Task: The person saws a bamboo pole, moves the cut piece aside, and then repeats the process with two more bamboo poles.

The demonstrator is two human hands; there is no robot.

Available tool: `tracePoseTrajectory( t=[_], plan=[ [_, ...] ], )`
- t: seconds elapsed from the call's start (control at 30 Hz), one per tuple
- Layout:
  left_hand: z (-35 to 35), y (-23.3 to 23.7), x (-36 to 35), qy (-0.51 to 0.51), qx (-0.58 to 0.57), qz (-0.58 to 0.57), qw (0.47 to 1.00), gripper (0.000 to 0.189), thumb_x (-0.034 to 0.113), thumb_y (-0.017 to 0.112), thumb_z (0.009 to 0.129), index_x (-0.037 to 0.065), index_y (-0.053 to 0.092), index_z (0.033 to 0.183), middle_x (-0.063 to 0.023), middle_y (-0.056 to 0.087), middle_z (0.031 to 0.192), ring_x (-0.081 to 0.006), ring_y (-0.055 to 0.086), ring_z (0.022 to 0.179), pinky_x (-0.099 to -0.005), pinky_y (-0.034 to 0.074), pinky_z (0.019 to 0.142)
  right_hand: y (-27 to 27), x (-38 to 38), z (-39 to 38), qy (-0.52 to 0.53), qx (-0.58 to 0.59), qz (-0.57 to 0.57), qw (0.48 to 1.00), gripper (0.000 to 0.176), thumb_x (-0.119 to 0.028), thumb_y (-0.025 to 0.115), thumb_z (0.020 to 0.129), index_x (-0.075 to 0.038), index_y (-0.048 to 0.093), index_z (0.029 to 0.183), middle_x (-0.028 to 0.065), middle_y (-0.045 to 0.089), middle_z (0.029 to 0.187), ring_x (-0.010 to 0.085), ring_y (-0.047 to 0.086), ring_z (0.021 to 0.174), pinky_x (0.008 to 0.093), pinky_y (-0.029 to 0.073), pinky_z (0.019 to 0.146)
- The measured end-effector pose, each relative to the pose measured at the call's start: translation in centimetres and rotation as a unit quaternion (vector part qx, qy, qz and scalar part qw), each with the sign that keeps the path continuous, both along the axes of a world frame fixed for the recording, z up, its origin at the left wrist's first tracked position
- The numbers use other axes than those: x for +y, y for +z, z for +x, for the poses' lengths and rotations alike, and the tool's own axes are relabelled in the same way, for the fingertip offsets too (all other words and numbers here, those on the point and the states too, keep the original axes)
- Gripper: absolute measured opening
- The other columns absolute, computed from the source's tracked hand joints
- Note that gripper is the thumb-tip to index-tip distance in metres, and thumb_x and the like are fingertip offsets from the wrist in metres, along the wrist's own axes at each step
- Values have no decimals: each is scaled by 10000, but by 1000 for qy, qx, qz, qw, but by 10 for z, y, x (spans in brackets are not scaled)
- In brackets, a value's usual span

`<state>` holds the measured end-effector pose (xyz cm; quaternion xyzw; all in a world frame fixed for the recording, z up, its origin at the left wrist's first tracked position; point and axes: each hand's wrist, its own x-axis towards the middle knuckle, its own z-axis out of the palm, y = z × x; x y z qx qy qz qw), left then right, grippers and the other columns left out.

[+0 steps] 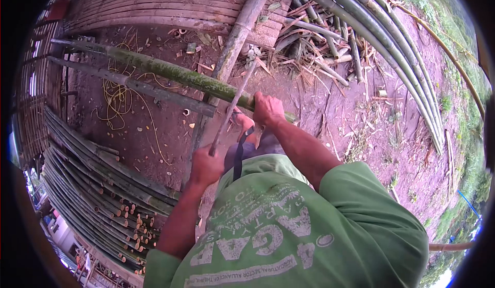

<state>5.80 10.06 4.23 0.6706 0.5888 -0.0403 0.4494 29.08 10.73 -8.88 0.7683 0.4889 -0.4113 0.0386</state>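
My left hand [206, 167] is wrapped round the near end of a long, narrow, brownish blade-like tool [234, 102], whose exact kind does not show. The tool slants up and away, crossing over a mossy green bamboo pole [180, 74]. Closed over that pole near its right end is my right hand [269, 109], just right of the tool. The pole's short end sticks out past my fingers. A thinner grey bamboo pole [160, 93] runs alongside, its cut end left of the tool. Both poles overlap a thick bamboo beam [232, 51].
Stacked bamboo poles [98, 200] fill the lower left. Yellow cord [117, 100] lies tangled on the dirt. A slatted bamboo platform [154, 4] stands at the back, beside a heap of offcuts [325, 40]. Long green poles [392, 45] curve along the right.
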Motion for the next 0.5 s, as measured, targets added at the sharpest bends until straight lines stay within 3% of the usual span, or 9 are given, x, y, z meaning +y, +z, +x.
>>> tracePoseTrajectory(
  t=[0.03,0.13,0.23,0.33,0.5],
  plan=[
    [22,-26,11,-7,-48,59,997,137,92,582,760,-21,545,693,-158,499,533,-158,488,485,-384,396,489,1,0,0,5,-9,-4,1000,345,-182,697,724,-27,565,1004,199,672,960,337,668,924,423,532,799],
    [28,-25,21,-7,-50,35,998,125,84,571,765,-30,545,722,-205,513,573,-197,500,490,-394,403,502,0,3,0,12,-14,-13,1000,327,-106,649,714,-36,569,1023,203,672,958,341,666,930,417,530,809],
    [18,-27,11,-10,-60,68,996,109,76,565,758,-28,544,734,-207,509,583,-220,503,489,-401,404,506,0,-2,-2,7,14,-17,1000,340,-155,654,717,-53,568,1030,215,666,940,381,656,919,458,515,810],
    [17,4,11,-21,5,-9,1000,122,84,582,778,-38,585,785,-272,593,727,-445,610,736,-493,457,647,-2,-16,-23,17,16,-30,999,344,-180,663,723,-46,570,1027,228,663,954,382,656,920,461,518,798],
    [10,1,19,-34,35,-24,999,118,96,591,774,-22,581,772,-264,577,700,-436,595,671,-463,450,603,-10,-19,-23,13,46,-46,998,371,-170,658,696,-53,593,1041,216,667,931,379,659,906,461,521,798]
  ],
)
